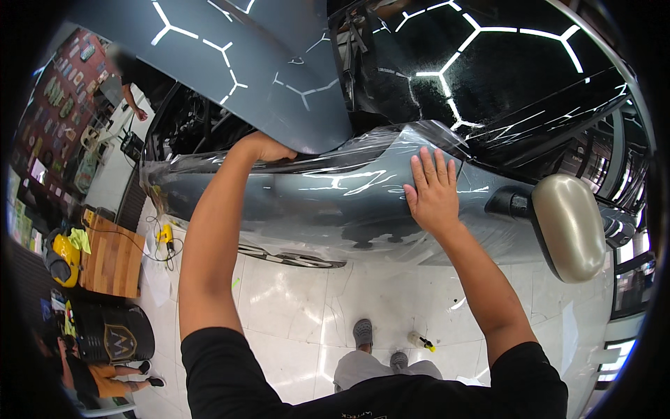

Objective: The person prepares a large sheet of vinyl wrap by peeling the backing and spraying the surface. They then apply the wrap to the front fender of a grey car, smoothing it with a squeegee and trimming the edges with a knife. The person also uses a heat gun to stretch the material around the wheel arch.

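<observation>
A dark grey car fender (pixel 328 188) runs across the middle, with clear film (pixel 412 140) over it; the film is wrinkled and loose along the upper edge. My right hand (pixel 434 187) lies flat on the filmed panel near the windshield corner, fingers stretched out. At the fender's upper edge, below the raised hood (pixel 279 77), is my left hand (pixel 269 147). Its fingers are curled inward and partly hidden, so what they hold cannot be made out.
A gold-coloured side mirror (pixel 571 227) juts out on the right. Below the fender shows a wheel (pixel 293 258). On the left floor are a yellow corded tool (pixel 165 237), a wooden box (pixel 112 257) and a black drum (pixel 115 332). A bottle (pixel 419 341) stands by my feet. Two people are farther left.
</observation>
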